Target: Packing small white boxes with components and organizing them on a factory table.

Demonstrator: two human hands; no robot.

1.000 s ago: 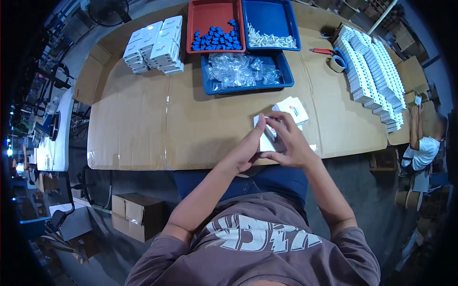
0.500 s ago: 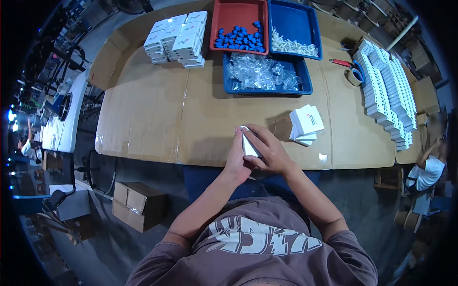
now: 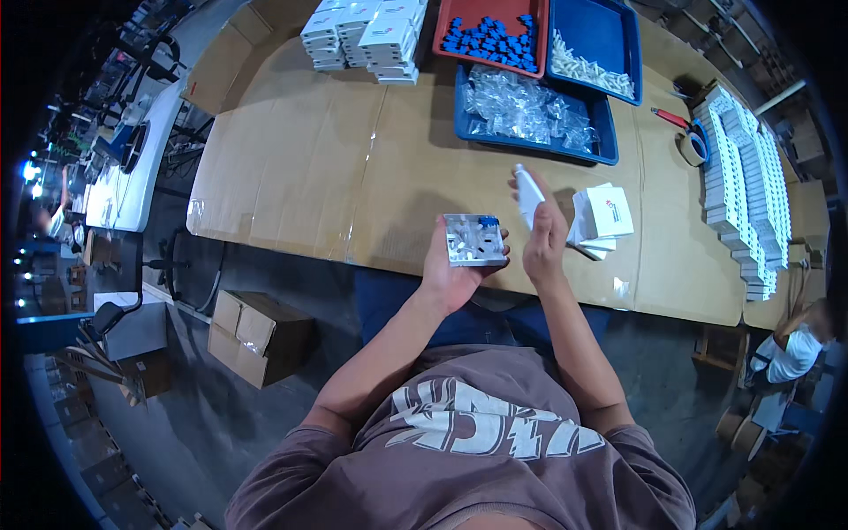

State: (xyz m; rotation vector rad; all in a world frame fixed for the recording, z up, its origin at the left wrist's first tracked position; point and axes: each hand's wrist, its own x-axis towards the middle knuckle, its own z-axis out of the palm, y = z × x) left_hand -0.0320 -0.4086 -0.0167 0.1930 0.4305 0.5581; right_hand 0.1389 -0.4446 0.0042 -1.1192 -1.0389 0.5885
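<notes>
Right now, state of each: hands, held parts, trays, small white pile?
Left hand, holding white box
White box, open side up, blue part inside
Right hand, gripping white panel
White panel, tilted, off the box
Red tray, partly filled, blue pieces
Upper blue tray, partly filled, white pieces
Lower blue tray, holding clear bags
White pile, unevenly stacked

left fingers (image 3: 505,250) hold open white box (image 3: 477,262) | right fingers (image 3: 542,223) hold white panel (image 3: 529,196)

I see a cardboard-topped table (image 3: 291,168) bearing stacked white boxes (image 3: 386,35); a red tray (image 3: 481,9) and two blue trays (image 3: 596,35); a pile of white plates (image 3: 609,212); a red-handled tool (image 3: 670,116); tape rolls (image 3: 687,147); rows of white pieces (image 3: 746,185).
</notes>
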